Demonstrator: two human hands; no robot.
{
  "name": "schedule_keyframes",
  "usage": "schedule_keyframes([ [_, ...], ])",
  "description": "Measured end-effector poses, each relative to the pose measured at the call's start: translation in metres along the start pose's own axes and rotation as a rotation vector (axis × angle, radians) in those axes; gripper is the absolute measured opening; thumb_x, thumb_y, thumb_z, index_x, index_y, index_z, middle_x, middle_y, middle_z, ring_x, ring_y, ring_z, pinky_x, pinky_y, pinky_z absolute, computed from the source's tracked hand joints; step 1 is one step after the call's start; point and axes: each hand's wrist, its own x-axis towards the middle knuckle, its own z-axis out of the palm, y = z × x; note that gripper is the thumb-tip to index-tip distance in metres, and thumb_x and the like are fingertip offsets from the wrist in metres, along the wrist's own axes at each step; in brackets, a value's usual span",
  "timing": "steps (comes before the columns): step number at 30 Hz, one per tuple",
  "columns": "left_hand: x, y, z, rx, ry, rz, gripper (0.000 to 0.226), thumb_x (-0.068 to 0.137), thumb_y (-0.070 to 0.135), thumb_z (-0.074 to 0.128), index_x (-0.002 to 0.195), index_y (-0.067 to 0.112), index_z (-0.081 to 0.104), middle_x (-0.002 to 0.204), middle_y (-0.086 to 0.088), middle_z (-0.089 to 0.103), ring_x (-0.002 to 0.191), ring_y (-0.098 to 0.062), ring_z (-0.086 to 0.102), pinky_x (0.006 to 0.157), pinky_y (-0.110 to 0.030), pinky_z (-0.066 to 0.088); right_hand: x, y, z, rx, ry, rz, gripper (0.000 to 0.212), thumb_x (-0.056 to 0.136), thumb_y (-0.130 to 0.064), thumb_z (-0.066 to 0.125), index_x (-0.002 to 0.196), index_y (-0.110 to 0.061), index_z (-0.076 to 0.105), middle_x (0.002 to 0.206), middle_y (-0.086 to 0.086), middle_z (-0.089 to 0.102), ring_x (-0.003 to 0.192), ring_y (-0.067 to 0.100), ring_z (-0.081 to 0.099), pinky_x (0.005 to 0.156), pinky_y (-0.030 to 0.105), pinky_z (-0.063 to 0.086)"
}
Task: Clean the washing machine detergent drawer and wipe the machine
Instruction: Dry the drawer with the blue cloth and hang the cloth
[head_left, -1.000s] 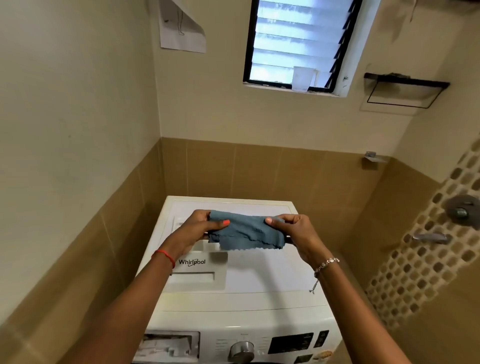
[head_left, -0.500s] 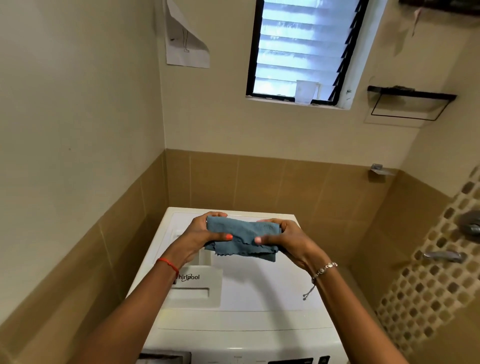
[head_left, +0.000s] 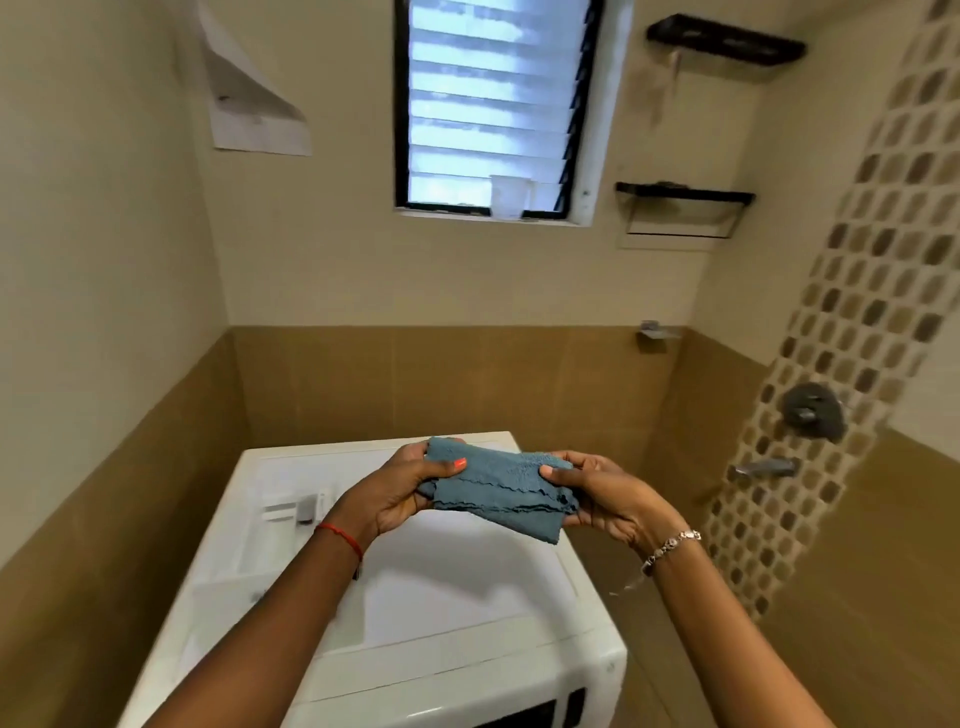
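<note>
Drawer (head_left: 291, 512) blurred on machine (head_left: 467, 613); hands fold cloth (head_left: 498, 488).

Daylight from window (head_left: 493, 111), motion blur, wide-angle distortion

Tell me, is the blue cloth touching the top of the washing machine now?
Apart. The head view shows the blue cloth held up between the left hand and right hand, above the washing machine.

Both forearms are bare, without sleeves. A thin red thread (head_left: 340, 536) circles the left wrist; a silver chain bracelet (head_left: 670, 546) circles the right. One thumbnail (head_left: 460, 462) is painted orange.
</note>
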Motion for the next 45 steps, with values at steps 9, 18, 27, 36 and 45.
schedule_keyframes([
  [9,0.032,-0.058,0.184,0.074,-0.409,-0.116,0.044,0.085,-0.009,0.055,0.124,0.008,0.048,0.110,-0.013,0.060,0.083,-0.017,0.068,0.066,-0.026,0.059,-0.167,0.010,-0.132,0.136,0.380,-0.063,0.041,0.081,0.012,0.058,0.118,-0.004,0.054,0.091,0.012,0.068,0.069,0.019,0.071,0.051,0.031,0.058],
  [18,-0.002,-0.151,0.418,0.124,-0.817,-0.260,0.052,0.083,-0.010,0.057,0.129,0.012,0.045,0.107,-0.013,0.060,0.083,-0.021,0.064,0.060,-0.028,0.057,-0.388,0.035,-0.232,0.250,0.872,-0.226,0.045,0.073,0.018,0.059,0.113,-0.003,0.055,0.098,0.016,0.066,0.076,0.023,0.070,0.063,0.037,0.059],
  [27,-0.048,-0.238,0.604,0.129,-1.068,-0.425,0.040,0.082,-0.019,0.050,0.114,0.005,0.050,0.096,-0.015,0.062,0.083,-0.027,0.063,0.062,-0.032,0.059,-0.538,0.076,-0.293,0.469,1.264,-0.315,0.014,0.085,0.011,0.053,0.098,0.010,0.058,0.099,0.023,0.064,0.085,0.030,0.066,0.059,0.036,0.059],
  [36,-0.049,-0.306,0.772,0.374,-1.374,-0.362,0.023,0.086,-0.009,0.054,0.099,0.006,0.066,0.089,-0.007,0.069,0.081,-0.017,0.065,0.069,-0.027,0.057,-0.643,0.092,-0.405,0.424,1.482,-0.249,0.031,0.081,0.014,0.056,0.112,0.012,0.056,0.097,0.020,0.067,0.079,0.026,0.068,0.064,0.030,0.059],
  [45,-0.046,-0.372,0.898,0.613,-1.385,-0.285,0.013,0.087,0.015,0.064,0.098,0.023,0.063,0.094,-0.002,0.065,0.094,-0.018,0.056,0.069,-0.030,0.043,-0.715,0.109,-0.502,0.211,1.769,0.020,0.038,0.075,-0.014,0.074,0.110,-0.013,0.062,0.098,0.005,0.063,0.087,0.019,0.055,0.069,0.031,0.048],
])
